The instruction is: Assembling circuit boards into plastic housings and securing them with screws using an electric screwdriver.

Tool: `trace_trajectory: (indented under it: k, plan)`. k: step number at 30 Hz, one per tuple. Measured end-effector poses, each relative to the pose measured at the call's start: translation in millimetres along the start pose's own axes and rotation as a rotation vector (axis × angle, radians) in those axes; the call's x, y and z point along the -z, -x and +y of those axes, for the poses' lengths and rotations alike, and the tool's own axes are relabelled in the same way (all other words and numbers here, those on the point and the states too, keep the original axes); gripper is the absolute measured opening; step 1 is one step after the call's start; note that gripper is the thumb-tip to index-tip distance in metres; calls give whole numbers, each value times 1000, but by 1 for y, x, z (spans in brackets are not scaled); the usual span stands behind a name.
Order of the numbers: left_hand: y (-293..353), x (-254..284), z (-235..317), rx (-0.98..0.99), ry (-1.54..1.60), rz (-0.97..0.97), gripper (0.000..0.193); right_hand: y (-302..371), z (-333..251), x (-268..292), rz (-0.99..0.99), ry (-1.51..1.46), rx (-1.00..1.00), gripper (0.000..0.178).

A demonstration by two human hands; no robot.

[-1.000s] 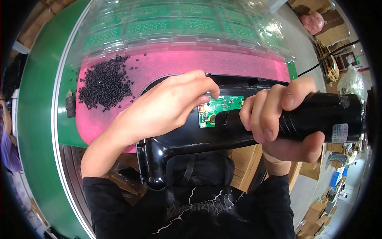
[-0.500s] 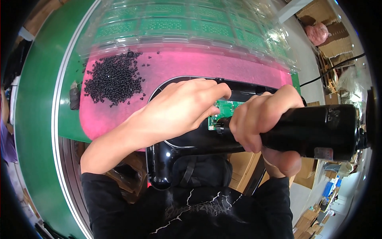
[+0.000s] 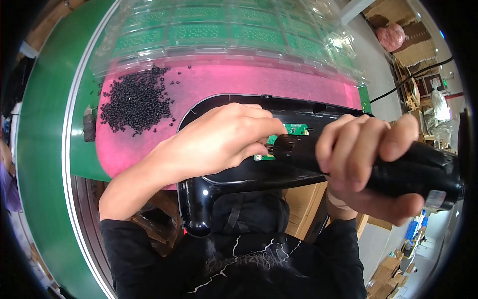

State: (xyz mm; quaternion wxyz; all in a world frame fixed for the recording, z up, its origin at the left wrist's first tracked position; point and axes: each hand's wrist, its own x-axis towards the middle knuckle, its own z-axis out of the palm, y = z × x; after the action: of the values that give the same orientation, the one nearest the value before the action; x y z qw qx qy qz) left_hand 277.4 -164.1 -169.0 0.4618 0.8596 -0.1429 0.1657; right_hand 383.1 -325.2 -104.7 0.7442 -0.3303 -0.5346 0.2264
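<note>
A black electric screwdriver (image 3: 418, 172) is wrapped in the fingers of my right hand (image 3: 358, 149). Its nose points left, over a small green circuit board (image 3: 297, 129) lying inside a glossy black plastic housing (image 3: 239, 175). My left hand (image 3: 219, 134) reaches across the housing, thumb and forefinger drawn together at the screwdriver's tip. Whatever sits between those fingertips is too small and too covered to name. Hand and tool hide most of the board. One rounded arm of the housing extends toward my body.
A heap of small black screws (image 3: 137, 102) lies on the pink mat (image 3: 214, 79) at the left. Behind it stands a clear plastic tray (image 3: 204, 42) with green boards in its compartments. A dark wrapped stub (image 3: 89, 124) rests on the green table (image 3: 50, 149).
My right hand and the screwdriver have shifted right, the tool's body now tilting differently and more of its nose showing. My left fingertips have closed in at its tip. The view has shifted slightly.
</note>
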Motion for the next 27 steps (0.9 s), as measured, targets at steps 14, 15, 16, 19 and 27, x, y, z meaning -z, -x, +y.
trace_trajectory:
  k: [14, 15, 16, 19, 27]
  plan:
    - [-11, 6, 8, -73, 12, 82, 83, 13, -26, 16, 179, 12, 67, 51]
    - [-8, 15, 6, -79, -105, 32, 120, 14, -26, 24, 149, 12, 73, 52]
    - [-5, 21, 4, -81, -175, 84, 128, 13, -28, 34, 81, 85, 61, 52]
    - [1, 19, -14, -147, 138, 373, 79, 19, -33, 55, 65, 183, 7, 52]
    - [5, 16, -7, -75, 202, 447, 31, 31, -24, 55, 244, 261, -179, 53]
